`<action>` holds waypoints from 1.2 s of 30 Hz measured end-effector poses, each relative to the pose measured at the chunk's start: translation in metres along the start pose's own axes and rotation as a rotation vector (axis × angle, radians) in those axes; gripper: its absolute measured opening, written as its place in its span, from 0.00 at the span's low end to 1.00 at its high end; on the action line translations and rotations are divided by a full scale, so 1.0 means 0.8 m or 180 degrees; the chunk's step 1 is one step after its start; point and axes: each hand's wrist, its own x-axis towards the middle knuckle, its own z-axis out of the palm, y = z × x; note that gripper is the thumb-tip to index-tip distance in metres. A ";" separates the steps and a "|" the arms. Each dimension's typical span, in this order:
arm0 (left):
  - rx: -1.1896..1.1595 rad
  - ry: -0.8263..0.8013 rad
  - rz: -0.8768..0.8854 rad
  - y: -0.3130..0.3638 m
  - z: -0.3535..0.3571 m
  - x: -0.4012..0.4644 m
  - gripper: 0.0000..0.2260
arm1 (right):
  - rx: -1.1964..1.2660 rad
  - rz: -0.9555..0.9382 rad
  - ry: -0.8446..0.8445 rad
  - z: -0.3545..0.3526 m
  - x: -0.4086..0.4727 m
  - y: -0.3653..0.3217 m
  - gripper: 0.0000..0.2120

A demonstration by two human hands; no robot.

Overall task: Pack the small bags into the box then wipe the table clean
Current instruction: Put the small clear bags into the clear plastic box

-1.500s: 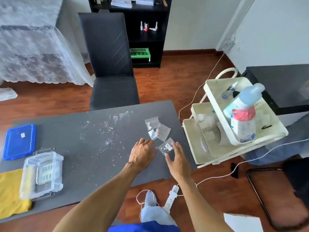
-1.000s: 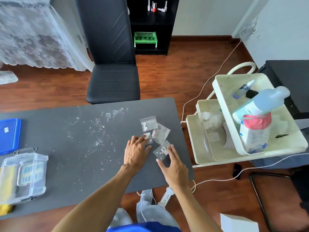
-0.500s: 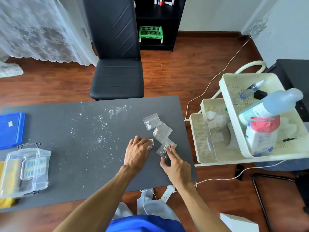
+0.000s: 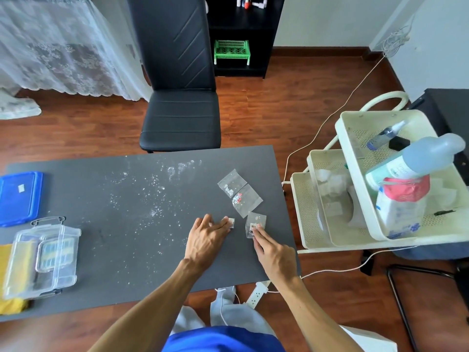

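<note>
Several small clear bags lie on the right part of the grey table [image 4: 101,250]. One bag with white beads [image 4: 229,183] and one with red beads [image 4: 246,199] sit furthest from me. My right hand [image 4: 270,246] presses its fingertips flat on a barcoded bag [image 4: 255,223]. My left hand [image 4: 206,238] lies flat with its fingertips on a tiny white bag [image 4: 231,222]. The clear plastic box [image 4: 42,256] stands at the table's left end, its blue lid [image 4: 20,196] beside it. White specks [image 4: 152,196] are scattered over the table's middle.
A yellow cloth [image 4: 7,288] lies under the box at the left edge. A cream trolley [image 4: 355,217] with bottles stands right of the table. A black chair [image 4: 180,92] faces the far side. A power strip [image 4: 256,293] and cables lie on the floor.
Both hands slid a little toward me, each dragging a bag under its fingertips. The barcoded bag has separated from the red-bead bag. The camera has tilted and shifted left.
</note>
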 end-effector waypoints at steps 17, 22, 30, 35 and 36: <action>-0.0219 0.0332 -0.0401 -0.051 -0.072 -0.125 0.14 | 0.1044 -0.0316 0.0667 -0.028 0.013 -0.121 0.08; -0.0179 0.0450 -0.0700 -0.097 -0.120 -0.186 0.15 | 0.1347 -0.0492 0.0646 -0.022 0.025 -0.195 0.09; 0.0172 0.0814 -0.1133 -0.205 -0.210 -0.284 0.16 | 0.1793 -0.0773 0.0456 0.018 0.017 -0.340 0.09; 0.0243 0.0769 -0.1186 -0.278 -0.239 -0.310 0.14 | 0.1861 -0.0769 0.0379 0.040 0.011 -0.415 0.09; 0.0217 0.0750 -0.1205 -0.292 -0.240 -0.309 0.13 | 0.1858 -0.0740 0.0392 0.043 0.010 -0.428 0.09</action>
